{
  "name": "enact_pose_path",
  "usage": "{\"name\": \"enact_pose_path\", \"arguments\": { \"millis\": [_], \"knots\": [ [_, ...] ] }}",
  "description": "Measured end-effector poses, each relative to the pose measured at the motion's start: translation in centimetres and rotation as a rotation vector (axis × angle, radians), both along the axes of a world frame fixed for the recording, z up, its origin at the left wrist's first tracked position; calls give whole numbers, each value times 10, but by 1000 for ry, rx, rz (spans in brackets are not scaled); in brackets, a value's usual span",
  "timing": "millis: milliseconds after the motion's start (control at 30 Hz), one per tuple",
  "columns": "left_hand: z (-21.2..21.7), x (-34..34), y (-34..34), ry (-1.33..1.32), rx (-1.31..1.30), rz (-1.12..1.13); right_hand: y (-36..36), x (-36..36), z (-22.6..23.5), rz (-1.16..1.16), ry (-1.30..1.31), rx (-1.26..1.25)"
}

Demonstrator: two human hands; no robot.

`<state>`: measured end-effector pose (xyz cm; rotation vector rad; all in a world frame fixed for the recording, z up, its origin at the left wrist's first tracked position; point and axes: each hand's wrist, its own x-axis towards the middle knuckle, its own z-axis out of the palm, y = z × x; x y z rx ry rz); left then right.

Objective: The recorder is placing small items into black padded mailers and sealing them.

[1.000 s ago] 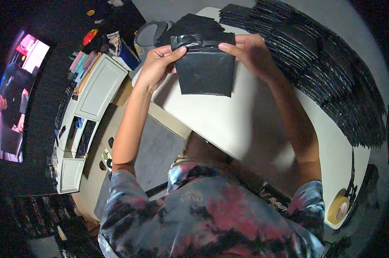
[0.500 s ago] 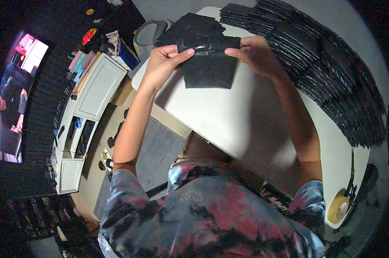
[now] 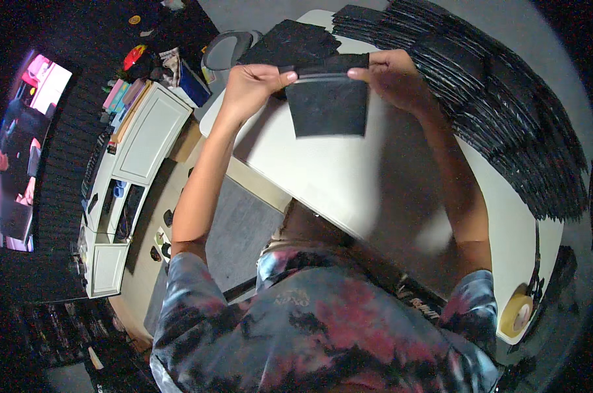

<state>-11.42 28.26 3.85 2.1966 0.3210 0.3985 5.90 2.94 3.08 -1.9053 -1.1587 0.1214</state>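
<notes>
The person's left hand (image 3: 252, 88) and right hand (image 3: 396, 82) pinch one black bag (image 3: 329, 108) between thumb and fingers at its upper corners, above one white table (image 3: 316, 173). Beyond lies one dark pile (image 3: 288, 43); rightward, overlapping black packets (image 3: 486, 98), too many to count, and one tape roll (image 3: 516, 313).

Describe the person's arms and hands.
The left hand and right hand are bare, with no glove or watch showing. The forearms are bare too. The short sleeves are tie-dyed in black, grey, pale blue and muted red.
</notes>
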Motion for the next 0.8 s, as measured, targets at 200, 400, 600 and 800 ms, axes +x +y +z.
{"name": "enact_pose_path", "arguments": {
  "millis": [200, 400, 600, 800],
  "knots": [
    [-30, -5, -6, -507, 456, -163, -14, -14, -36, -45, -503, 283],
    [-98, -50, -3, -249, 442, -476, -45, -43, -122, 318, -528, -19],
    [-88, -50, -14, -301, 489, -487, -47, -50, -136, 199, -415, 120],
    [-75, -33, -19, -241, 561, -502, -43, -55, -127, 88, -160, 194]
  ]
}}
